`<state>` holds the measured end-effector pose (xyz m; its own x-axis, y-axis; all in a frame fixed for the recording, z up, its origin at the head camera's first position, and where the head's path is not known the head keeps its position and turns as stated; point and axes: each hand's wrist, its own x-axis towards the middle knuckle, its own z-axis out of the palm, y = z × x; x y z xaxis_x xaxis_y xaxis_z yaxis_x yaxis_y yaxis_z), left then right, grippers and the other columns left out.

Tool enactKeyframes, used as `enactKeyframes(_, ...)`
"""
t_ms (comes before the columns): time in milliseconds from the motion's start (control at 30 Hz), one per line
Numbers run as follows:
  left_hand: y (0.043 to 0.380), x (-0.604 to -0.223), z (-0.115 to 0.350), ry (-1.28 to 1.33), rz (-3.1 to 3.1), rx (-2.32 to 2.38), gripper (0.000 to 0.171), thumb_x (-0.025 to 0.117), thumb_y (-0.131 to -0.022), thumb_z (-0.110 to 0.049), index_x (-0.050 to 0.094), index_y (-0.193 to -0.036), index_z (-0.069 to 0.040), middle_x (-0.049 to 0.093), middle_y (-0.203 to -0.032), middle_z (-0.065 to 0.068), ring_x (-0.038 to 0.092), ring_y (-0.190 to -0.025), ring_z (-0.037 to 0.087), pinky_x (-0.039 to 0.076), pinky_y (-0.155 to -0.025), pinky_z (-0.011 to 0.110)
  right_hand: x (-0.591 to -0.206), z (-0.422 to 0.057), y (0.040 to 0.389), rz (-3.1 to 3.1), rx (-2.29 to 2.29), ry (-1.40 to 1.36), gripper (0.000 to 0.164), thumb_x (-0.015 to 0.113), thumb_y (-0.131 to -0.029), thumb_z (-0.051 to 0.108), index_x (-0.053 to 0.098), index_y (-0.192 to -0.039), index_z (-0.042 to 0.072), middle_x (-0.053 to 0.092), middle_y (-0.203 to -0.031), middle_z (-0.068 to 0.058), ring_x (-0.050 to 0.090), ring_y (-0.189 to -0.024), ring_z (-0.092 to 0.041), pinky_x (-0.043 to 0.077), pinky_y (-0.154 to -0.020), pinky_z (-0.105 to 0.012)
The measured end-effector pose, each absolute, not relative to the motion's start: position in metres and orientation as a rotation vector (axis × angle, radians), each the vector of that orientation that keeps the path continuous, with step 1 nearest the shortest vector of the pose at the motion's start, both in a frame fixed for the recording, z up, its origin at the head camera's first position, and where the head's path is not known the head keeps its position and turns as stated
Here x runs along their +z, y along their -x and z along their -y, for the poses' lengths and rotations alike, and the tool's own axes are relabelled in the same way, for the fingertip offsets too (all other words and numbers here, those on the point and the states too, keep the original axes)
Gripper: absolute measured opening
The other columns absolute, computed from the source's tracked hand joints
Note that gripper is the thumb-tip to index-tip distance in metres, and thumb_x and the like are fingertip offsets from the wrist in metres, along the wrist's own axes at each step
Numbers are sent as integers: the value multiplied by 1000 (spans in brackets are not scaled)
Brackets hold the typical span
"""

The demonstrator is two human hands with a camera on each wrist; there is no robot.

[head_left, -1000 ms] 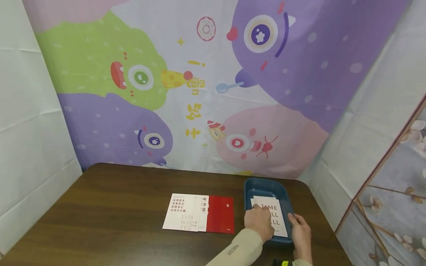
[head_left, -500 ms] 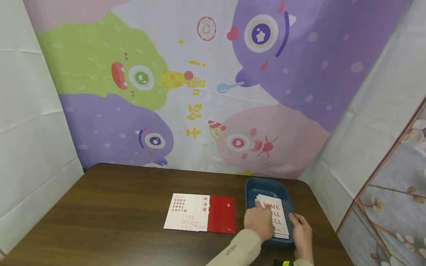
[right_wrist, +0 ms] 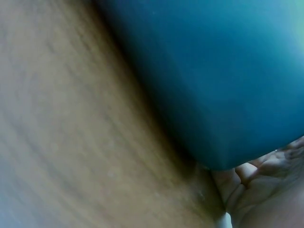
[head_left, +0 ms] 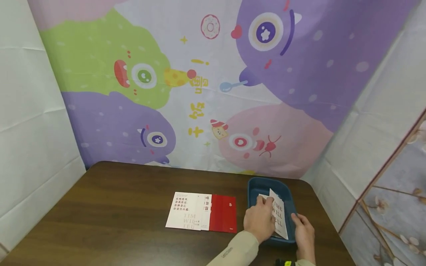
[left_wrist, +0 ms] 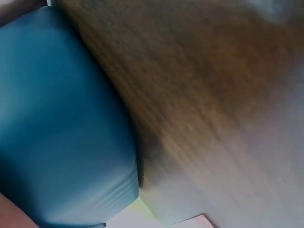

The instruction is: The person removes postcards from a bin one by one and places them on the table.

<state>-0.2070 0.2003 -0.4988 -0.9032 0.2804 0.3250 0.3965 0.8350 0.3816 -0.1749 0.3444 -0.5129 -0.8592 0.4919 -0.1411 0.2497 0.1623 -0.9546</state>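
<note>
A blue tray [head_left: 257, 183] stands on the right of the table with a small stack of printed white cards in it. My left hand [head_left: 260, 221] reaches over its near left side and pinches the top card [head_left: 279, 217], which stands tilted up off the stack. Its fingertips are partly hidden behind the knuckles. My right hand [head_left: 304, 236] holds the right side of the tray, thumb at the rim. In the left wrist view the tray wall [left_wrist: 66, 123] fills the left side. The right wrist view shows the right palm [right_wrist: 270, 192] close beside the tray wall [right_wrist: 213, 80].
Left of the tray, a white card [head_left: 181, 212] with red print and a red card [head_left: 224, 213] lie side by side on the brown table [head_left: 110, 214]. A cartoon-printed cloth [head_left: 199, 92] hangs behind the table, with white cloth walls at the sides.
The left fingers have gone from touching the stack to pinching the top card and lifting it to a tilt. The right hand keeps its hold on the tray. The view has shifted slightly.
</note>
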Motion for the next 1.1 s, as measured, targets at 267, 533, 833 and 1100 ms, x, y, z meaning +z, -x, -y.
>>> enactKeyframes(267, 204, -498, -196, 548, 2662, -814, 31, 73, -83, -25, 67, -114, -23, 68, -118, 0, 67, -74, 15, 58, -67, 32, -516, -347, 173, 2219, 1763, 717, 65, 45, -100, 42, 37, -139, -10, 30, -148, -37, 24, -136, -51, 18, -111, -65)
enactKeyframes(533, 202, -479, -171, 622, 2573, -1527, 23, 72, -86, -12, 71, -108, -16, 71, -108, 0, 63, -80, 9, 57, -70, 27, -518, -347, 170, 2223, 1758, 717, 66, 45, -100, 44, 39, -138, -9, 32, -146, -36, 26, -134, -50, 19, -110, -64)
enactKeyframes(833, 170, -433, -79, 648, 2446, -1870, 23, 71, -87, -12, 73, -109, -21, 64, -103, -3, 57, -79, 12, 51, -65, 26, -514, -346, 171, 2227, 1760, 713, 67, 44, -100, 44, 37, -139, -10, 30, -148, -36, 23, -136, -52, 16, -111, -66)
enactKeyframes(1100, 146, -374, 1, 747, 2228, -2042, 40, 66, -86, 6, 66, -119, -16, 62, -115, 9, 69, -87, 20, 59, -67, 32, -511, -343, 174, 2226, 1752, 759, 68, 46, -100, 44, 36, -140, -9, 29, -149, -36, 21, -138, -52, 15, -112, -66)
